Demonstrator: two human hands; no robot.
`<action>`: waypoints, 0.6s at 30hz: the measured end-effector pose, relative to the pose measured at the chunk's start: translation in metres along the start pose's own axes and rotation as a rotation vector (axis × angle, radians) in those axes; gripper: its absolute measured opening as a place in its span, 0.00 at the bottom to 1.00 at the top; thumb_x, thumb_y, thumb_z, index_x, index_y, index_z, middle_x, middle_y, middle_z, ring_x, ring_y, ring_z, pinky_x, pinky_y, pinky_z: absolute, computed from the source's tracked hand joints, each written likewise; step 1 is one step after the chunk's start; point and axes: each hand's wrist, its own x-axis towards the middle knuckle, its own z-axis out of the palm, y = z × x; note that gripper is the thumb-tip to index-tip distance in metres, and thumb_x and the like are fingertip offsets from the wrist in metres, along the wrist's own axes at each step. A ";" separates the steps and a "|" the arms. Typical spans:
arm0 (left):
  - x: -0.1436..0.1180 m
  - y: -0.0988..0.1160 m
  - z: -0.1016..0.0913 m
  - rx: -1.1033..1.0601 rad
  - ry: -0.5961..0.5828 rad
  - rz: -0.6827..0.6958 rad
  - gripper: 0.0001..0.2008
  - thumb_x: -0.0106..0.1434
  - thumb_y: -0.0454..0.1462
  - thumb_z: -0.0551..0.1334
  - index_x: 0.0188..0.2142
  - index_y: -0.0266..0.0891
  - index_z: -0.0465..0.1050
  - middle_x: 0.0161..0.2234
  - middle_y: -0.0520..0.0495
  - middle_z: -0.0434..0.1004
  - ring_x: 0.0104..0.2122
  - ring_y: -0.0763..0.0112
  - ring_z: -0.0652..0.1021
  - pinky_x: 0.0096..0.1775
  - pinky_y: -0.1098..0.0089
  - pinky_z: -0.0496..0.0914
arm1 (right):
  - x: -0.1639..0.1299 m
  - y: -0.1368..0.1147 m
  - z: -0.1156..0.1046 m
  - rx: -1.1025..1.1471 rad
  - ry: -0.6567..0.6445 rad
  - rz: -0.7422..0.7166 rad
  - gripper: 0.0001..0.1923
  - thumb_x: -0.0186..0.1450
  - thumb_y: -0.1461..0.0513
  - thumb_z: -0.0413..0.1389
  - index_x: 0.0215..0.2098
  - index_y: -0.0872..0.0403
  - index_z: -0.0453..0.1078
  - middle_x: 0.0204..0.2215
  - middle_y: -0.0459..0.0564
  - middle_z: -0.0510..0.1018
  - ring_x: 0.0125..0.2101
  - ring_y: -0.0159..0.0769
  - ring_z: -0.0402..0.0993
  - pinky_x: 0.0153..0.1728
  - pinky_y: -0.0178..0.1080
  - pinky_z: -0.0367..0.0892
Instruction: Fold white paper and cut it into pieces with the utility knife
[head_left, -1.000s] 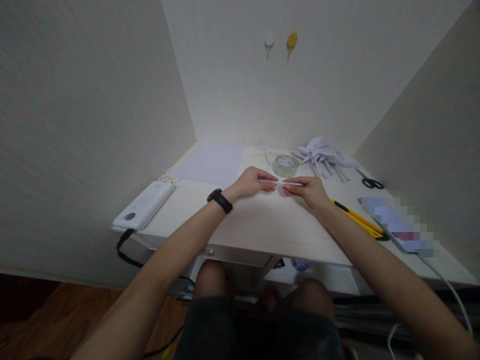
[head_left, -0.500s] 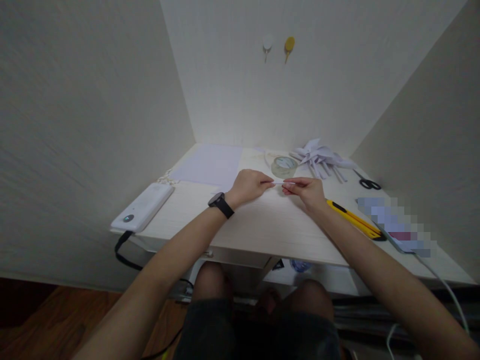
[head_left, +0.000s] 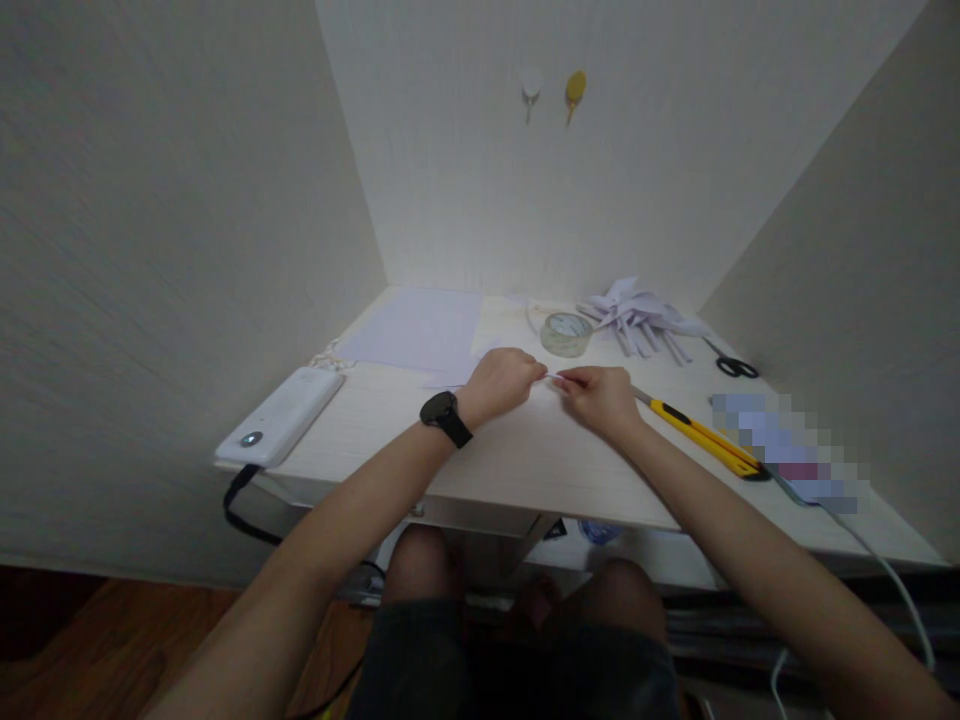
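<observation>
Both my hands meet at the middle of the desk (head_left: 525, 460). My left hand (head_left: 501, 382), with a black watch on its wrist, pinches one end of a thin white paper strip (head_left: 553, 377). My right hand (head_left: 598, 394) pinches the other end, fingertips almost touching the left ones. Only a short bit of the strip shows between them. A clear tape roll (head_left: 565, 333) lies just behind the hands.
White paper sheets (head_left: 416, 327) lie at the back left, a white power bank (head_left: 279, 417) with a black cable at the left edge. Folded paper pieces (head_left: 637, 312), black scissors (head_left: 731, 364), a yellow utility knife (head_left: 701, 434) and a blurred device lie to the right. Walls enclose the desk.
My hands have come closer together and slid slightly toward me, so less of the paper strip shows between them. The view has shifted a little.
</observation>
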 end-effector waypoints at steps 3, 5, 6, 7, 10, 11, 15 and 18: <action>0.000 0.004 -0.002 0.075 -0.031 0.014 0.11 0.64 0.29 0.58 0.37 0.35 0.80 0.33 0.41 0.82 0.35 0.62 0.79 0.36 0.66 0.67 | -0.002 -0.003 -0.001 -0.171 -0.050 -0.042 0.14 0.66 0.57 0.55 0.39 0.50 0.83 0.35 0.54 0.86 0.36 0.46 0.82 0.35 0.40 0.66; -0.001 0.007 -0.002 0.092 -0.043 0.029 0.10 0.65 0.29 0.59 0.38 0.35 0.80 0.33 0.41 0.82 0.36 0.62 0.79 0.36 0.66 0.67 | -0.003 -0.006 -0.002 -0.237 -0.077 -0.056 0.15 0.67 0.57 0.54 0.38 0.51 0.83 0.35 0.54 0.85 0.36 0.45 0.82 0.34 0.40 0.65; -0.001 0.008 -0.001 0.094 -0.046 0.041 0.09 0.65 0.30 0.59 0.39 0.35 0.80 0.34 0.41 0.82 0.36 0.62 0.79 0.36 0.66 0.67 | -0.004 -0.007 -0.002 -0.262 -0.087 -0.059 0.15 0.68 0.57 0.53 0.38 0.51 0.83 0.35 0.54 0.85 0.35 0.45 0.82 0.34 0.40 0.64; -0.001 0.009 -0.001 0.095 -0.049 0.054 0.09 0.66 0.31 0.59 0.40 0.35 0.79 0.34 0.42 0.82 0.36 0.63 0.80 0.36 0.66 0.67 | -0.005 -0.009 -0.002 -0.283 -0.096 -0.062 0.16 0.68 0.56 0.53 0.39 0.51 0.82 0.35 0.54 0.86 0.35 0.44 0.81 0.33 0.39 0.63; -0.001 0.012 0.002 0.108 -0.061 0.090 0.09 0.69 0.33 0.59 0.40 0.35 0.79 0.34 0.42 0.82 0.36 0.63 0.80 0.36 0.65 0.66 | -0.007 -0.014 -0.002 -0.334 -0.111 -0.076 0.16 0.68 0.57 0.52 0.38 0.50 0.82 0.36 0.53 0.85 0.35 0.44 0.81 0.31 0.39 0.61; 0.000 0.013 0.003 0.115 -0.065 0.097 0.09 0.69 0.33 0.59 0.40 0.35 0.79 0.34 0.42 0.82 0.36 0.63 0.80 0.36 0.65 0.66 | -0.007 -0.016 -0.002 -0.351 -0.114 -0.081 0.16 0.68 0.57 0.52 0.38 0.51 0.82 0.36 0.53 0.85 0.35 0.44 0.81 0.31 0.39 0.60; 0.000 0.013 0.004 0.129 -0.061 0.109 0.08 0.68 0.32 0.60 0.38 0.35 0.79 0.33 0.43 0.82 0.36 0.62 0.80 0.36 0.65 0.65 | -0.009 -0.021 -0.001 -0.414 -0.130 -0.089 0.16 0.67 0.57 0.52 0.35 0.53 0.82 0.35 0.55 0.85 0.34 0.45 0.81 0.29 0.40 0.58; -0.001 0.011 0.002 0.123 -0.072 0.111 0.08 0.68 0.33 0.60 0.39 0.37 0.79 0.34 0.43 0.82 0.37 0.61 0.80 0.36 0.64 0.65 | -0.009 -0.022 -0.001 -0.431 -0.151 -0.108 0.17 0.68 0.57 0.51 0.35 0.53 0.82 0.35 0.56 0.85 0.34 0.44 0.81 0.30 0.40 0.59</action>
